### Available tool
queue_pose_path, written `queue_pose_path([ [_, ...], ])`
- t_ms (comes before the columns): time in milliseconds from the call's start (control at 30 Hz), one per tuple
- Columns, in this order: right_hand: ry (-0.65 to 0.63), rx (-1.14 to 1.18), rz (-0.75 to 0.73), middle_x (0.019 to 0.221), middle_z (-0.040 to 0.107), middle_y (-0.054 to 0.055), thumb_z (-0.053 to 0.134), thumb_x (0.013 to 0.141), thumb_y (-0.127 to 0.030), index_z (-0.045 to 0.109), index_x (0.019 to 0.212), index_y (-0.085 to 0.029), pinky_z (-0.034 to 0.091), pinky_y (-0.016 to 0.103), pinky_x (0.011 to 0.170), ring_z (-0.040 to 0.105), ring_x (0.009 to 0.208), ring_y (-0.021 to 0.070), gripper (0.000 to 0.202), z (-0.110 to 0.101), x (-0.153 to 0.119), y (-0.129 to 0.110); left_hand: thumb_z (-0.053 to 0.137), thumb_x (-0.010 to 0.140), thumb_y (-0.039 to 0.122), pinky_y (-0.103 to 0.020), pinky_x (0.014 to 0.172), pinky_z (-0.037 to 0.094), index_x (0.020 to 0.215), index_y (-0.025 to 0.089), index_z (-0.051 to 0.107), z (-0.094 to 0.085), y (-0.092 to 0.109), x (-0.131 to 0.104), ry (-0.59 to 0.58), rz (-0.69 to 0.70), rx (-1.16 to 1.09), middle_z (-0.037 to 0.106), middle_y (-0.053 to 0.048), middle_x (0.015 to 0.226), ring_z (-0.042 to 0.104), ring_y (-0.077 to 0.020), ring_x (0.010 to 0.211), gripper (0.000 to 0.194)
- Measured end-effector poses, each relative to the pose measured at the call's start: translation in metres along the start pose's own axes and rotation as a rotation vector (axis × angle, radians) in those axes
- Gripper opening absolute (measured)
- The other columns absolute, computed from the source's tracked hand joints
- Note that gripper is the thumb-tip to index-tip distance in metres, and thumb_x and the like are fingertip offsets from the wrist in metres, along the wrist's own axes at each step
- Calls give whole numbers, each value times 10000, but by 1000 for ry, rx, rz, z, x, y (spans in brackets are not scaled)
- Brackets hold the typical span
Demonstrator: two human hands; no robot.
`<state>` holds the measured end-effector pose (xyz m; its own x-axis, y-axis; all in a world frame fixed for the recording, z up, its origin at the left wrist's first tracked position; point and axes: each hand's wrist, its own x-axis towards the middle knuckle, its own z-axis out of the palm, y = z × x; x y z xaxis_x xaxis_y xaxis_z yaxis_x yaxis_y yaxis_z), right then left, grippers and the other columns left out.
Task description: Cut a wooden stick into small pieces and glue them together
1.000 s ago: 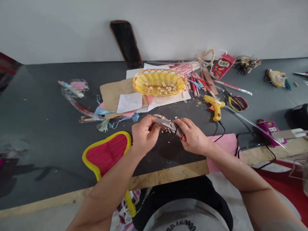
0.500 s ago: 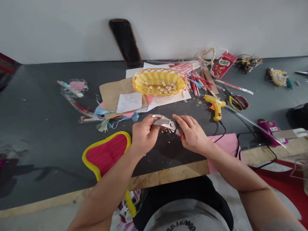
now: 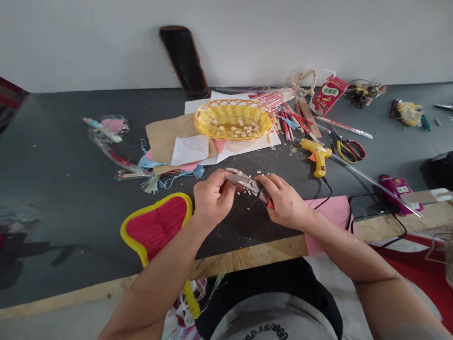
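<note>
Pruning shears [image 3: 247, 182]: curved grey metal blades, a round pivot, handle with a reddish part showing; held over the dark tabletop [image 3: 99, 208].
Loose bits [image 3: 248, 208]: small, pale, chip-like, scattered on the tabletop beneath and around the shears.
Basket [image 3: 233, 118]: oval, yellow woven strands, looped orange-yellow rim; pale knobbly pieces [image 3: 249, 130] inside.
Heart-like panel [image 3: 157, 222]: ribbed magenta face, fuzzy yellow border; partly covered by the left forearm.
Sheets: brown paper [image 3: 163, 137] and white paper [image 3: 191, 149], flat and overlapping, the basket resting on the pile.
Tassels [image 3: 152, 182]: soft blue and greenish threads, at the near edge of the sheets.
Right side: yellow glue gun [image 3: 319, 158] with a black cord; scissors [image 3: 348, 150] with yellow and red handles beyond it; red drink carton [image 3: 329, 96], tilted.
Far side: dark phone [image 3: 186, 61], leaning on the pale wall; the basket stands between the shears and the wall.
Right hand [image 3: 285, 200]: closed around the shears' handle, which lies under its fingers.
Left hand [image 3: 212, 196]: thumb and forefinger pinched together at the blade end; whatever lies between them is hidden.
Shears' position: between the two hands, blades toward the left.
</note>
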<state>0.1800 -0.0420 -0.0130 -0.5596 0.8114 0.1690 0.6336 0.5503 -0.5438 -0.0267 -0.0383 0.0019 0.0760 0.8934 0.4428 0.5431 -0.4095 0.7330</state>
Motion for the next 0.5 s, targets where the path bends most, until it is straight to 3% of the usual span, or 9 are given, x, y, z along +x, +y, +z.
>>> queue_pose_path([
  [167, -25, 7, -1, 1215, 600, 152, 494, 746, -66, 463, 1337, -140, 503, 458, 994, 575, 1104, 276, 596, -3, 0, 0, 568, 912, 197, -204, 631, 519, 804, 219, 679, 1, 0, 0, 4, 8, 12, 750, 15, 722, 706, -122, 666, 156],
  [400, 36, -186, 108, 1310, 574, 170, 502, 758, -84, 382, 1473, -146, 440, 512, 1002, 519, 1188, 323, 728, 0, 1, -3, 603, 876, 207, -196, 600, 508, 849, 207, 682, 4, -3, 2, 96, -34, 52, 761, 10, 747, 689, -117, 621, 84],
  [500, 27, -190, 82, 1320, 571, 163, 513, 752, -91, 366, 1489, -143, 419, 509, 1024, 511, 1195, 315, 753, 1, 1, -1, 593, 885, 198, -190, 586, 499, 825, 205, 683, 2, -2, 2, 58, -25, 3, 747, 27, 699, 681, -109, 598, 109],
])
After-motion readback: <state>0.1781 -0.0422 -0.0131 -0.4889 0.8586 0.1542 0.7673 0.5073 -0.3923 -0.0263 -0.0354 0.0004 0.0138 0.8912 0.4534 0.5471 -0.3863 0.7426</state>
